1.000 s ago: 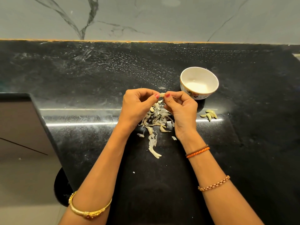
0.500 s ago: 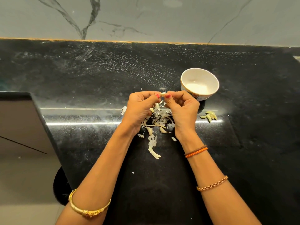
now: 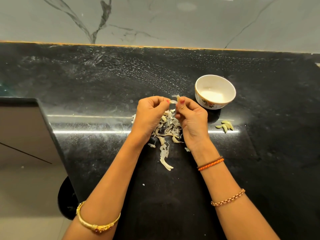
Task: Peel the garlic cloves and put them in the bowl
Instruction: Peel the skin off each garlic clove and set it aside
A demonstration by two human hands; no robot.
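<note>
My left hand [image 3: 150, 113] and my right hand [image 3: 191, 116] meet above the black counter, both pinching one small garlic clove [image 3: 174, 100] between thumbs and fingertips. A thin flap of skin sticks up from the clove near my right thumb. Below the hands lies a heap of papery garlic skins [image 3: 167, 131]. The white bowl [image 3: 215, 91] with a flower pattern stands just right of my right hand; its inside looks bare. Several peeled cloves [image 3: 225, 126] lie on the counter below the bowl.
The black granite counter [image 3: 86, 80] runs back to a grey marble wall [image 3: 155, 19]. Its front-left edge drops off at a cut corner beside a dark cabinet face [image 3: 22, 129]. A long strip of skin [image 3: 165, 158] lies nearer to me.
Both hands stay together on the clove, with small shifts of the fingers. A loosened bit of skin now stands up at the clove's far end.
</note>
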